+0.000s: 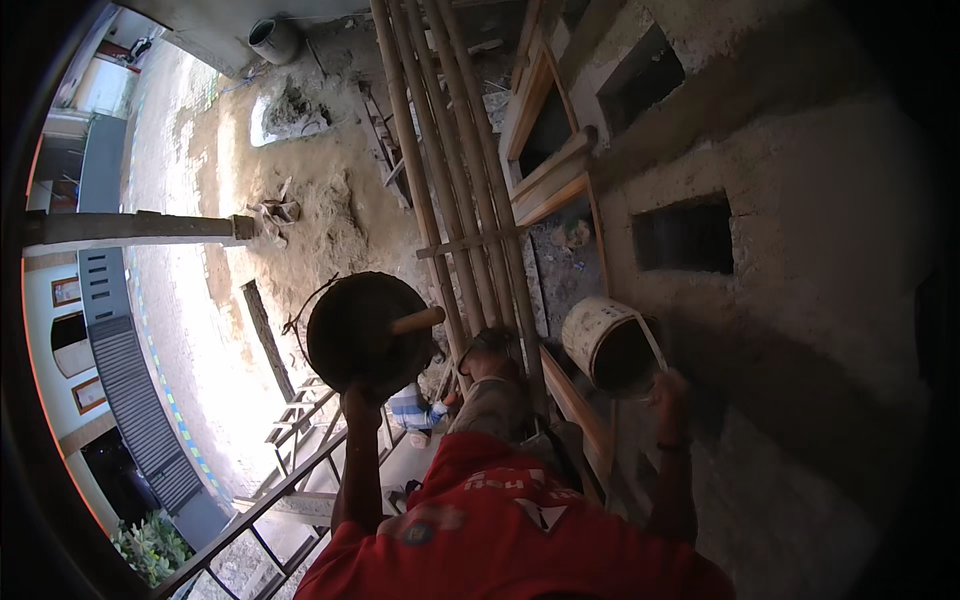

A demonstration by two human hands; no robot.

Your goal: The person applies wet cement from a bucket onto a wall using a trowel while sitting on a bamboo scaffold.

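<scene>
My left hand [361, 400] is closed on the near rim of a round black bucket [345, 335], tilted so that its dark inside faces me. A tool's wooden handle [417, 320] sticks out over the bucket's right rim; the rest of the tool is lost in the dark. On the right, my right hand [668, 388] grips the bail of a dirty off-white bucket [588, 326], which hangs tilted with its mouth towards me. What is inside it is too dark to make out.
My foot rests on a narrow walkway of long poles [463, 180] tied by a crosspiece, high above the ground. A plastered wall with square openings [683, 236] rises at right. A ladder-like metal frame [300, 480] stands at left; below is a person in striped clothing [410, 408].
</scene>
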